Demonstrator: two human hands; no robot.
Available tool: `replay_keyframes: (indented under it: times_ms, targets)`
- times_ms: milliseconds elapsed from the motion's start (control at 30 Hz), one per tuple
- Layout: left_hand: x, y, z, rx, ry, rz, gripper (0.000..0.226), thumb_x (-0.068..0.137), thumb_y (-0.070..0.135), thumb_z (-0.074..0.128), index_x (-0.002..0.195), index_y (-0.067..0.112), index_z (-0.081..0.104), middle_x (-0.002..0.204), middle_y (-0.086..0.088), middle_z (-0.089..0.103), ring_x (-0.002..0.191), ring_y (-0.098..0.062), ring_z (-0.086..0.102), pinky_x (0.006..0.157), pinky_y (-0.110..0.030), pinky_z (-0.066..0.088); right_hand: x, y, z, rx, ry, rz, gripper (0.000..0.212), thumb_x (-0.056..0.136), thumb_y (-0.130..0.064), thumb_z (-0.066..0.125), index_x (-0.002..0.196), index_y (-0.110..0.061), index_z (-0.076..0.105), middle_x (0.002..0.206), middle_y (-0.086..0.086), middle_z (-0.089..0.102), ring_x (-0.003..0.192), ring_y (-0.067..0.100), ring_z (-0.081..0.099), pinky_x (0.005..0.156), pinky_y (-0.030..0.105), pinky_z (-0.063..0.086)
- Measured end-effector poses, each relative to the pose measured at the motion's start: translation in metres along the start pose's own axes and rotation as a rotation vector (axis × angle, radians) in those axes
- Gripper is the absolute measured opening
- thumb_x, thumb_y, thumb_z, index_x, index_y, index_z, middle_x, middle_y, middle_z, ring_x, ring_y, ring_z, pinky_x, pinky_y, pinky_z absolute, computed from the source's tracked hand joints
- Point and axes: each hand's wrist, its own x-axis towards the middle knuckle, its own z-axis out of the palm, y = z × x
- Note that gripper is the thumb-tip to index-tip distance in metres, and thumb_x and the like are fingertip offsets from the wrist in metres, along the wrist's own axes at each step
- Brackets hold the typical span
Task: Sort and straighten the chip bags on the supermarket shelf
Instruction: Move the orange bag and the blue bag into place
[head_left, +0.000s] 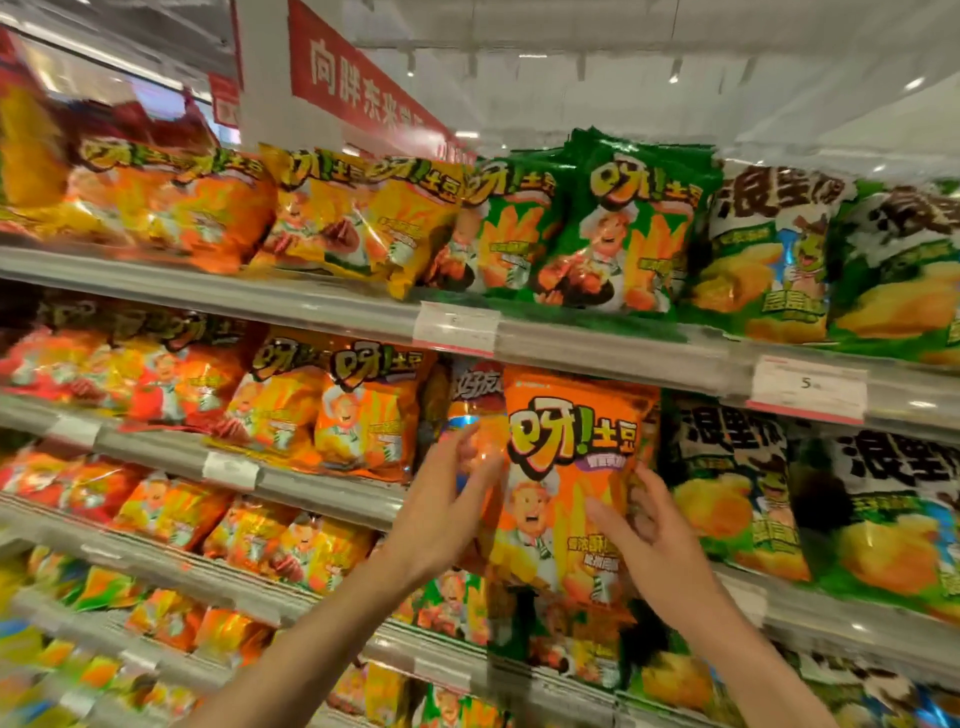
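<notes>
While both forearms reached up from the bottom of the view, the left hand (441, 512) lay flat against the left edge of the orange chip bag (569, 499), its fingers (470, 457) spread wide and pressed to the foil rather than curled round it. The right hand (649, 535) met the bag's right edge lower down, fingers loosely open, thumb on the front panel; whether the other fingertips reached behind the bag could not be told. Between the two palms the bag stood upright at the front of the middle shelf (332, 493), its base dropping over the shelf lip.

Such a bag looked light, air-filled and slippery, with brittle contents, so a hard squeeze in the middle would probably crush the chips. Its side seams or top crimp seemed the safer places to hold.

Just behind its left shoulder a blue-and-red bag (475, 400) of another kind showed, seemingly out of place. Beside it to the right stood green bags (727, 493); to the left, matching orange bags (363, 410). Farther up, the top shelf (311, 299) carried orange, yellow and green rows.
</notes>
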Motion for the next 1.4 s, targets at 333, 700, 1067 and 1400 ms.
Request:
replay_keyframes:
  times_ms: [333, 700, 1067, 1400]
  targets:
    - [0.091, -0.048, 0.003, 0.16, -0.038, -0.102, 0.086, 0.092, 0.057, 0.058, 0.157, 0.018, 0.017, 0.151, -0.018, 0.042, 0.136, -0.035, 0.044, 0.111, -0.049, 0.038, -0.011, -0.007, -0.022, -0.044, 0.127, 0.012, 0.081, 0.071, -0.059, 0.067, 0.143, -0.051, 0.03, 0.124, -0.033, 0.05, 0.098, -0.02, 0.056, 0.073, 0.012, 0.046]
    - [0.091, -0.053, 0.003, 0.092, 0.005, -0.033, 0.088, 0.083, 0.074, 0.057, 0.153, 0.036, 0.019, 0.131, -0.006, 0.04, 0.117, -0.032, 0.055, 0.098, -0.042, 0.046, -0.021, -0.004, -0.038, -0.054, 0.228, -0.003, 0.06, 0.077, -0.054, 0.066, 0.133, -0.054, 0.043, 0.128, -0.024, 0.053, 0.118, -0.003, 0.052, 0.098, 0.035, 0.048]
    - [0.071, -0.025, -0.023, 0.21, 0.127, 0.049, 0.08, 0.082, 0.079, 0.052, 0.147, 0.043, 0.022, 0.12, -0.002, 0.042, 0.097, -0.025, 0.06, 0.081, -0.04, 0.054, -0.026, -0.005, -0.039, -0.035, 0.229, 0.008, 0.044, 0.077, -0.049, 0.066, 0.112, -0.067, 0.047, 0.118, -0.027, 0.058, 0.11, -0.003, 0.058, 0.096, 0.04, 0.051]
    - [0.032, -0.051, -0.1, 0.157, 0.29, 0.119, 0.081, 0.081, 0.075, 0.06, 0.149, 0.049, 0.024, 0.132, 0.003, 0.045, 0.114, -0.013, 0.052, 0.088, -0.04, 0.052, -0.013, -0.007, 0.003, -0.017, 0.231, -0.004, 0.049, 0.09, -0.043, 0.059, 0.137, -0.044, 0.043, 0.123, -0.018, 0.058, 0.105, -0.004, 0.062, 0.087, 0.025, 0.054]
